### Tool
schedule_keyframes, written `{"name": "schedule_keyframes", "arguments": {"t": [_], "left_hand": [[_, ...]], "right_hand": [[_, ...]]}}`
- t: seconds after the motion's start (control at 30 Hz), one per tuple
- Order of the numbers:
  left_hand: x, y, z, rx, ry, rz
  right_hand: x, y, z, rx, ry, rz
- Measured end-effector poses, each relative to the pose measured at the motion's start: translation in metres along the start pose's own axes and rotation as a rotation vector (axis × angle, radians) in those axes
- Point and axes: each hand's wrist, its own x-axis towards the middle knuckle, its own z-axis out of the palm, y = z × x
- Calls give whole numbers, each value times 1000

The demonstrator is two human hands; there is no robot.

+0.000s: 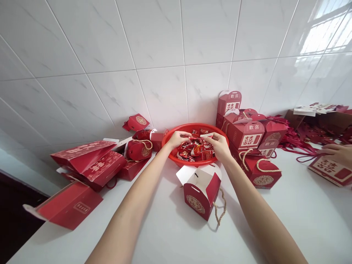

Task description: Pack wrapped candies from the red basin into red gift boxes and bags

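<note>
A round red basket point(194, 125) by the wall holds wrapped candies point(196, 149). My left hand point(178, 140) is over its left side, thumb and fingers closed at the candies; what they hold, if anything, is too small to name. Over the right side, my right hand point(218, 143) has its fingers closed on a small white and red piece point(206, 135). An open red box point(200, 190) with a rope handle stands in front of the basket, between my forearms, its flaps spread.
Red boxes point(251, 137) are stacked at the right, with more boxes point(90, 165) piled at the left. Red ribbons point(291, 137) lie farther right. Another person's hand point(337, 152) touches a box point(328, 168) at the right edge. A tiled wall point(162, 91) stands behind.
</note>
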Motion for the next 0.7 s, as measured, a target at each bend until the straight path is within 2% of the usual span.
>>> {"name": "schedule_keyframes", "arguments": {"t": [0.2, 0.43, 0.47, 0.53, 0.63, 0.7], "left_hand": [[-2, 2, 1, 62, 116, -51], [-1, 1, 0, 38, 87, -59], [-1, -1, 0, 60, 58, -63], [-2, -3, 0, 113, -73, -102], [-6, -7, 1, 191, -337, -257], [-9, -7, 1, 239, -423, -337]], "right_hand": [[1, 1, 0, 81, 9, 81], [1, -2, 3, 83, 35, 119], [1, -2, 3, 77, 42, 124], [1, -3, 4, 63, 53, 130], [0, -5, 4, 49, 61, 127], [-1, -6, 4, 54, 65, 121]]}}
